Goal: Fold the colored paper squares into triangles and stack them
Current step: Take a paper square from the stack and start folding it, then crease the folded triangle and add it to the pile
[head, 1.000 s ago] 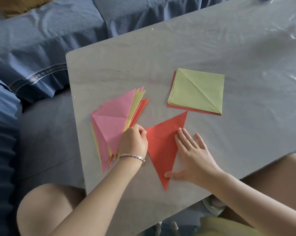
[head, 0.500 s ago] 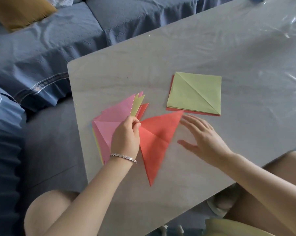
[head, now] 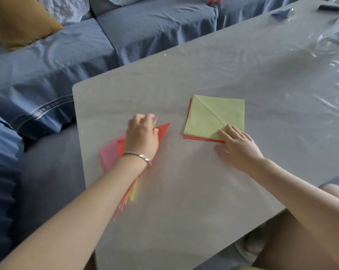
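A folded red triangle (head: pixel 163 129) lies on top of the fanned stack of pink and yellow triangles (head: pixel 109 154) near the table's left edge. My left hand (head: pixel 142 135) is over it with bent fingers, thumb against the red paper; the hand and stack are blurred. To the right, a light green square (head: pixel 213 115) with a diagonal crease tops a red square (head: pixel 203 138). My right hand (head: pixel 237 147) lies flat on the table, its straight fingertips touching the green square's near corner.
The grey table (head: pixel 203 191) has a shiny plastic cover that wrinkles at the far right. A blue sofa (head: pixel 125 36) with a mustard cushion (head: pixel 18 20) runs behind and to the left. A small blue item (head: pixel 281 13) sits at the far end. My knees are below the near edge.
My left hand carried the red triangle left onto the triangle stack. My right hand left the triangle and moved up right to the green square's near corner.
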`<state>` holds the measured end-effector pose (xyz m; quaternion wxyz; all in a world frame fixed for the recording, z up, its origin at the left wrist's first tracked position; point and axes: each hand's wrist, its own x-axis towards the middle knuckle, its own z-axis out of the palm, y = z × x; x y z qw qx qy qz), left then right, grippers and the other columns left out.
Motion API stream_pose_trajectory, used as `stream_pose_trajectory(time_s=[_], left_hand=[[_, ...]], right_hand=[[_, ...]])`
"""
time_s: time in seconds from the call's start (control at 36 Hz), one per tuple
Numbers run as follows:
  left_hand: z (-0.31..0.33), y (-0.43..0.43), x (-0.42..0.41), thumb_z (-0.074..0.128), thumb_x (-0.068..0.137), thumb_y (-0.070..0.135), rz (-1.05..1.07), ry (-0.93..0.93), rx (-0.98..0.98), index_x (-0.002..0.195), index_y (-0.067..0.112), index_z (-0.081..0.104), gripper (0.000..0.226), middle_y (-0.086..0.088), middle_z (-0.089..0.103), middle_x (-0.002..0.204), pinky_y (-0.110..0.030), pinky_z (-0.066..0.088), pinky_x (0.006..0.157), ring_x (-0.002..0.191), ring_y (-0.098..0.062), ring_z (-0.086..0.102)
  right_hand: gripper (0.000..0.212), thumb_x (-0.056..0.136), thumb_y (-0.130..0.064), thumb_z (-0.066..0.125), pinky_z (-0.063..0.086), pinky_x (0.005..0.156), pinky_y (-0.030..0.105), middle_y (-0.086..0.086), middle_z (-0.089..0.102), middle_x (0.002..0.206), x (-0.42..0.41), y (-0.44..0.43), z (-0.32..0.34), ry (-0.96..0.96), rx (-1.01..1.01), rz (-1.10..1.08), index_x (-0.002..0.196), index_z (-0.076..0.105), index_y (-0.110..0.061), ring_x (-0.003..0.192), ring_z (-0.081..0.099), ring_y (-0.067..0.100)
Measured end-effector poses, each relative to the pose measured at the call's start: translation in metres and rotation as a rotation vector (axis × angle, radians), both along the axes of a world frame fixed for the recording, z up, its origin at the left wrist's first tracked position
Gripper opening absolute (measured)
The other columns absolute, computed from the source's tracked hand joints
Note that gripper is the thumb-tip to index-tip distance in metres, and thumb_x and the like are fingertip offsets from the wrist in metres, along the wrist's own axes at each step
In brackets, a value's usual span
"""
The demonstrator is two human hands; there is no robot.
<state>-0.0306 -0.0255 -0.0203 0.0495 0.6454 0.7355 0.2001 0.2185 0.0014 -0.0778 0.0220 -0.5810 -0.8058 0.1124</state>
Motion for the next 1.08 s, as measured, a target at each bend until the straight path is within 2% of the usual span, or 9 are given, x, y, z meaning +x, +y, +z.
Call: stream_pose_trajectory(time_s=[0.14, 0.33, 0.44, 0.5, 0.61, 0.72, 0.89, 1.0, 1.08], left_hand=[[-0.013, 0.026, 0.061, 0.053, 0.092, 0.024, 0.069, -0.402, -0.366, 0.135, 0.007, 0.036, 0.049, -0.012, 0.048, 0.13, -0.026, 0.035, 0.092, 0.118, -0.026, 0.047], [-0.024, 0.063, 0.083, 0.059, 0.084, 0.029, 0.294, -0.536, -0.445, 0.13, 0.009, 0.04, 0.054, -0.009, 0.048, 0.133, -0.031, 0.038, 0.095, 0.12, -0.028, 0.048], [-0.025, 0.07, 0.088, 0.063, 0.071, 0.033, 0.293, -0.525, -0.474, 0.089, 0.012, 0.054, 0.029, -0.011, 0.062, 0.088, -0.029, 0.042, 0.068, 0.083, -0.029, 0.06], [-0.025, 0.069, 0.089, 0.063, 0.069, 0.028, 0.301, -0.519, -0.458, 0.061, 0.014, 0.044, 0.025, -0.006, 0.045, 0.057, -0.024, 0.031, 0.053, 0.054, -0.026, 0.043], [-0.026, 0.064, 0.091, 0.063, 0.069, 0.015, 0.297, -0.504, -0.377, 0.051, 0.019, 0.027, 0.041, -0.002, 0.025, 0.053, -0.028, 0.016, 0.049, 0.05, -0.021, 0.021], [-0.028, 0.052, 0.083, 0.068, 0.072, 0.013, 0.291, -0.57, -0.303, 0.065, 0.014, 0.052, 0.017, -0.004, 0.047, 0.063, -0.026, 0.028, 0.05, 0.059, -0.022, 0.039], [-0.025, 0.014, 0.06, 0.064, 0.082, 0.009, 0.136, -0.565, -0.303, 0.074, 0.014, 0.062, 0.009, -0.005, 0.058, 0.072, -0.025, 0.04, 0.065, 0.068, -0.019, 0.052], [-0.023, -0.019, 0.045, 0.059, 0.087, 0.009, 0.11, -0.52, -0.328, 0.089, 0.016, 0.065, 0.01, -0.002, 0.057, 0.079, -0.026, 0.042, 0.07, 0.074, -0.022, 0.054], [-0.023, -0.044, 0.037, 0.058, 0.088, 0.012, 0.142, -0.494, -0.356, 0.122, 0.013, 0.055, 0.034, -0.007, 0.067, 0.098, -0.03, 0.048, 0.08, 0.087, -0.027, 0.063]], right_hand=[[0.058, 0.096, -0.045, 0.035, 0.009, 0.114, 0.033, 0.009, 0.014, 0.155, -0.001, -0.003, -0.001, 0.006, -0.009, -0.013, 0.145, 0.023, -0.019, 0.143, 0.01, 0.023], [0.059, 0.094, -0.051, 0.033, 0.012, 0.114, 0.034, 0.009, 0.021, 0.153, 0.002, -0.001, -0.004, 0.017, -0.015, -0.025, 0.143, 0.031, -0.019, 0.143, 0.016, 0.024], [0.061, 0.083, -0.051, 0.038, 0.03, 0.106, 0.044, 0.017, 0.046, 0.139, 0.005, 0.0, -0.011, 0.103, 0.021, -0.039, 0.128, 0.054, -0.012, 0.13, 0.04, 0.035], [0.055, 0.081, -0.045, 0.046, 0.035, 0.102, 0.046, 0.018, 0.051, 0.133, 0.005, 0.0, -0.01, 0.112, 0.019, -0.043, 0.122, 0.057, -0.011, 0.125, 0.046, 0.037], [0.044, 0.089, -0.04, 0.053, 0.03, 0.106, 0.037, 0.011, 0.046, 0.138, 0.004, -0.002, -0.002, 0.129, 0.069, -0.01, 0.126, 0.054, -0.014, 0.131, 0.039, 0.03], [0.039, 0.094, -0.037, 0.047, 0.019, 0.103, 0.024, -0.005, 0.039, 0.142, 0.006, -0.007, 0.011, 0.109, 0.042, 0.049, 0.131, 0.047, -0.025, 0.13, 0.036, 0.016], [0.04, 0.093, -0.037, 0.05, 0.017, 0.109, 0.023, -0.007, 0.037, 0.146, 0.005, -0.037, 0.027, 0.144, 0.037, 0.103, 0.131, 0.049, -0.028, 0.133, 0.034, 0.015], [0.047, 0.091, -0.047, 0.049, 0.018, 0.108, 0.022, -0.012, 0.034, 0.147, 0.003, -0.062, 0.031, 0.178, -0.023, 0.169, 0.135, 0.044, -0.032, 0.134, 0.033, 0.012], [0.054, 0.088, -0.054, 0.048, 0.017, 0.109, 0.019, -0.016, 0.033, 0.147, 0.0, -0.078, 0.025, 0.172, -0.057, 0.241, 0.137, 0.04, -0.035, 0.135, 0.03, 0.008]])
